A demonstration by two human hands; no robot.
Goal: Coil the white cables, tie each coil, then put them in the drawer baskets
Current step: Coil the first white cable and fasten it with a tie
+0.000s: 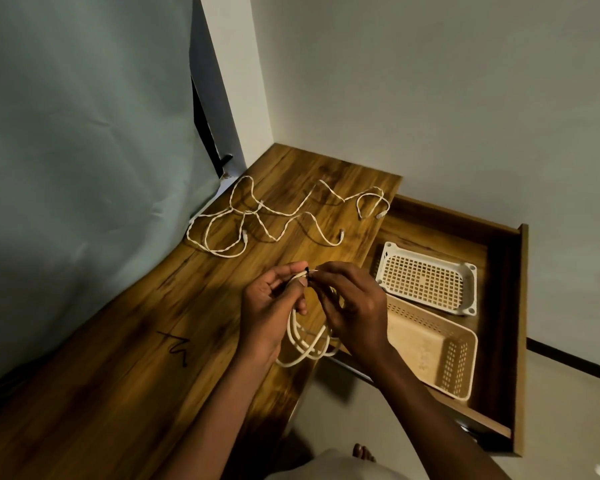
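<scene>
Coiled white cable [305, 344] held above the near table [118, 375] edge, loops hanging down toward the person, long axis of the coil running from the pinch point at top to the lowest loop near the table edge. Top of the coil gathered between both hands, a small dark tie [307, 271] apparently wrapped there, though too small to be sure. Left hand [271, 306] curled round the gathered strands, fingers [291, 268] closed on them from the left. Right hand [354, 306] pinching the tie end from the right, fingertips narrow and touching the left hand's. Both hands equally near the knot; coil body below and between the palms.

Probably mid-tie on the first coil. Loose white cables [257, 216] sprawled farther back on the table, uncoiled, plugs pointing various ways. To the right, open drawer [516, 306] with a white basket [426, 277] behind and a beige basket [433, 344] nearer, just beside the right hand, so likely the shorter drop once tied.
</scene>
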